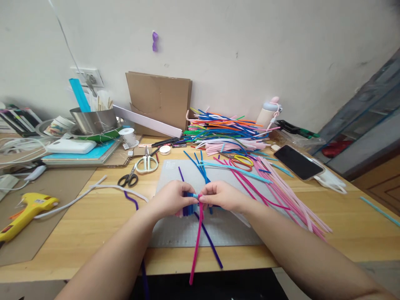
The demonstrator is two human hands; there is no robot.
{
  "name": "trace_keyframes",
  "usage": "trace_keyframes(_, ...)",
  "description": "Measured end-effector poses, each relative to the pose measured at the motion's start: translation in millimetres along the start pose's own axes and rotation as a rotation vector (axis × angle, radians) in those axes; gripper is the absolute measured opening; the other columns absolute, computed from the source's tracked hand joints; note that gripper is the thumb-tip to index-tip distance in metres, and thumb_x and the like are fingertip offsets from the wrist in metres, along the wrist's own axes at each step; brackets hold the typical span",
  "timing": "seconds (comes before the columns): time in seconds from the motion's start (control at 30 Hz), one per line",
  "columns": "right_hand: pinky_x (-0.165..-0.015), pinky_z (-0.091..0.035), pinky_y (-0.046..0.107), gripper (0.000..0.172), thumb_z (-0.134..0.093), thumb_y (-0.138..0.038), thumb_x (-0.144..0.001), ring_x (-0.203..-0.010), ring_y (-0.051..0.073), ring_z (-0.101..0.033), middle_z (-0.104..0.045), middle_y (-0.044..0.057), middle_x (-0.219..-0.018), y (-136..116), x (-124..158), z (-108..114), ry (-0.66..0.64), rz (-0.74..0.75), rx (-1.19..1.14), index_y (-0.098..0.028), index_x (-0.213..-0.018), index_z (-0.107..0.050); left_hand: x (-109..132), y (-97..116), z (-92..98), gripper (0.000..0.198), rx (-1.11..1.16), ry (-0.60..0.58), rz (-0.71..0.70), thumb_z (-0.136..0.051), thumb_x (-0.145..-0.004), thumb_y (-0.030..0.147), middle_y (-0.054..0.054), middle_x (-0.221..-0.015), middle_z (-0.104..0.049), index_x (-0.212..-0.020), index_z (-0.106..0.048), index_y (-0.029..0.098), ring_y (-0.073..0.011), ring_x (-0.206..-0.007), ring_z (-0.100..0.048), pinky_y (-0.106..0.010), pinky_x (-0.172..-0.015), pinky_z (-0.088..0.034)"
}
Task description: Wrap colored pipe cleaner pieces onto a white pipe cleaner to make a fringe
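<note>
My left hand (170,196) and my right hand (220,195) meet over the grey cutting mat (187,229). Both pinch a small bundle of pipe cleaners (191,199) between their fingertips; blue, light blue and pink pieces show there. A magenta pipe cleaner (196,241) hangs from the bundle toward me, past the table edge. A dark blue pipe cleaner (210,241) slants beside it across the mat.
A big heap of coloured pipe cleaners (225,131) lies at the back; pink ones (287,196) fan out on the right. Scissors (137,171), a yellow glue gun (28,210), a white pipe cleaner (93,187), a phone (298,162), a bottle (268,112), cardboard (159,100) and a steel bowl (93,121) surround the mat.
</note>
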State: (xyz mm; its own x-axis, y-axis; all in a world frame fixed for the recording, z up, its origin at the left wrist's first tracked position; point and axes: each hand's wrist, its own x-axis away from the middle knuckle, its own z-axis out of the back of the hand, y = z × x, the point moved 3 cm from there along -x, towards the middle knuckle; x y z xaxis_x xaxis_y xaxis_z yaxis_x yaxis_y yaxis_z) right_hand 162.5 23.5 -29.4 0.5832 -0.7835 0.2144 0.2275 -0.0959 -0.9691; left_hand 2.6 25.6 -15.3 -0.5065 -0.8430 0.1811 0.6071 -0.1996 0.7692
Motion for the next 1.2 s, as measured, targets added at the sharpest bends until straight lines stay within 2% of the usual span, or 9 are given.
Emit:
trace_keyframes(0.2, -0.053, -0.039, 0.022, 0.025, -0.058, -0.036, -0.074, -0.058, 0.012, -0.056, -0.064, 0.004, -0.063, 1.8, 1.0, -1.0, -0.024, 0.017, 0.191, -0.012, -0.073, -0.064, 2.4, 0.1, -1.6, 0.028, -0.049, -0.088, -0.014, -0.049, -0.075, 0.039, 0.0, -0.053, -0.058, -0.08, -0.064, 0.016, -0.0117, -0.037, -0.054, -0.018, -0.035, -0.035)
trace_keyframes(0.4, -0.047, -0.037, 0.02, 0.021, -0.052, -0.03, -0.077, -0.052, 0.01, -0.052, -0.061, 0.002, -0.06, -0.6, 1.9, -3.2, -0.002, 0.001, 0.249, -0.013, -0.075, -0.063, 2.8, 6.2, 1.1, 0.026, -0.088, -0.038, -0.074, -0.047, -0.076, 0.038, 0.001, -0.053, -0.056, -0.073, -0.06, 0.016, -0.0093, -0.039, -0.052, -0.017, -0.037, -0.034)
trace_keyframes(0.5, -0.044, -0.034, 0.02, 0.019, -0.05, -0.028, -0.078, -0.047, 0.009, -0.047, -0.055, -0.001, -0.055, -2.4, 2.8, -2.5, 0.04, 0.02, 0.33, -0.014, -0.076, -0.063, 3.0, 8.2, 1.5, 0.027, -0.06, -0.048, -0.059, -0.046, -0.076, 0.039, 0.002, -0.052, -0.053, -0.07, -0.059, 0.016, -0.0087, -0.037, -0.049, -0.017, -0.035, -0.033)
trace_keyframes(0.63, -0.049, -0.035, 0.021, 0.018, -0.052, -0.027, -0.077, -0.053, 0.01, -0.047, -0.056, 0.0, -0.059, -5.1, 3.1, -1.0, 0.072, 0.111, 0.401, -0.014, -0.074, -0.064, 3.6, 8.2, -0.8, 0.028, 0.07, -0.104, 0.016, -0.046, -0.075, 0.043, 0.003, -0.051, -0.051, -0.071, -0.057, 0.017, -0.0089, -0.034, -0.048, -0.017, -0.032, -0.033)
trace_keyframes(0.77, -0.05, -0.035, 0.021, 0.02, -0.052, -0.031, -0.077, -0.053, 0.009, -0.046, -0.054, -0.001, -0.058, -5.1, 2.3, 0.2, 0.048, 0.138, 0.367, -0.014, -0.072, -0.062, 3.7, 6.4, -4.0, 0.03, 0.174, -0.136, 0.08, -0.046, -0.075, 0.044, 0.003, -0.051, -0.052, -0.075, -0.055, 0.016, -0.0095, -0.03, -0.048, -0.017, -0.028, -0.032)
trace_keyframes(1.03, -0.051, -0.034, 0.021, 0.022, -0.056, -0.033, -0.075, -0.053, 0.008, -0.043, -0.052, -0.002, -0.058, -9.5, 4.6, -0.8, -0.061, 0.169, 0.174, -0.013, -0.066, -0.058, 4.8, 11.0, -7.5, 0.027, 0.333, -0.181, 0.072, -0.052, -0.074, 0.042, 0.004, -0.05, -0.048, -0.074, -0.054, 0.016, -0.007, -0.029, -0.044, -0.016, -0.029, -0.031)
trace_keyframes(1.2, -0.051, -0.034, 0.021, 0.026, -0.057, -0.037, -0.074, -0.053, 0.008, -0.043, -0.051, -0.002, -0.058, -9.8, 4.4, -1.2, -0.047, 0.164, 0.12, -0.013, -0.067, -0.057, 6.4, 15.6, -5.2, 0.026, 0.373, -0.165, 0.064, -0.055, -0.072, 0.041, 0.003, -0.052, -0.051, -0.072, -0.054, 0.015, -0.0047, -0.032, -0.043, -0.014, -0.031, -0.029)
